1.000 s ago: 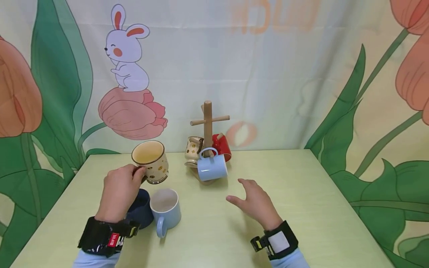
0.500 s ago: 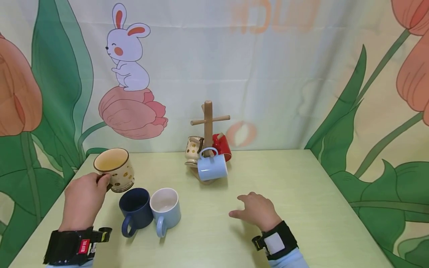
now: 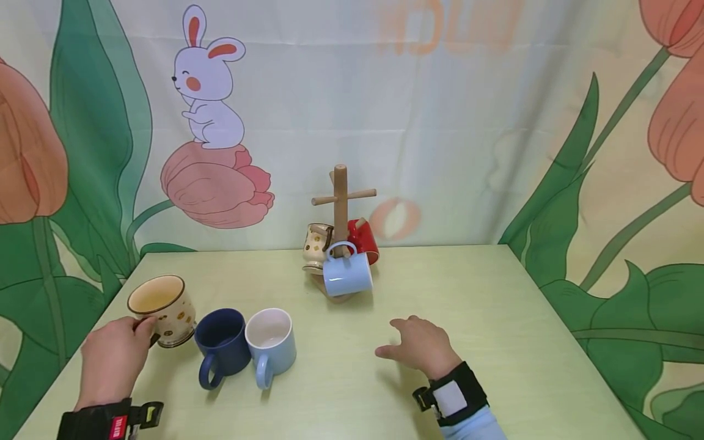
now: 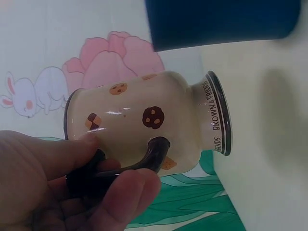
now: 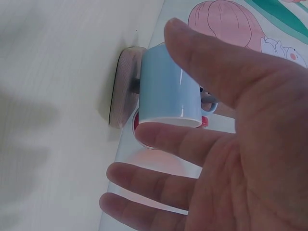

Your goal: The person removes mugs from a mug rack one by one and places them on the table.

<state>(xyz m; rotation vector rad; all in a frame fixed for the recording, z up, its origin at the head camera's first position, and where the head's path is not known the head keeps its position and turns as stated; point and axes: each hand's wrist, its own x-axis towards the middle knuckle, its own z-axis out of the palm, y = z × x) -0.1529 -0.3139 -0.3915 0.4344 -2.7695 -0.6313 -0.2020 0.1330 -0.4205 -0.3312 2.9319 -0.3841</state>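
Note:
My left hand (image 3: 112, 360) grips the dark handle of a cream cookie-print mug (image 3: 162, 310) at the table's left side; the mug (image 4: 144, 127) stands beside a navy mug (image 3: 222, 345). A light blue mug (image 3: 271, 342) stands right of the navy one. My right hand (image 3: 420, 345) hovers open and relaxed over the table's middle, palm down, holding nothing. Its spread fingers (image 5: 202, 149) fill the right wrist view.
A wooden mug tree (image 3: 341, 208) stands at the back centre of the green table (image 3: 522, 342), with a light blue mug (image 3: 348, 275), a red mug (image 3: 364, 239) and a cream mug (image 3: 317, 244) hanging low on it. A printed curtain backs the table.
My left hand has carried the cookie-print mug leftward and down, from near the mug tree to beside the navy mug. My right hand has drawn back slightly toward me.

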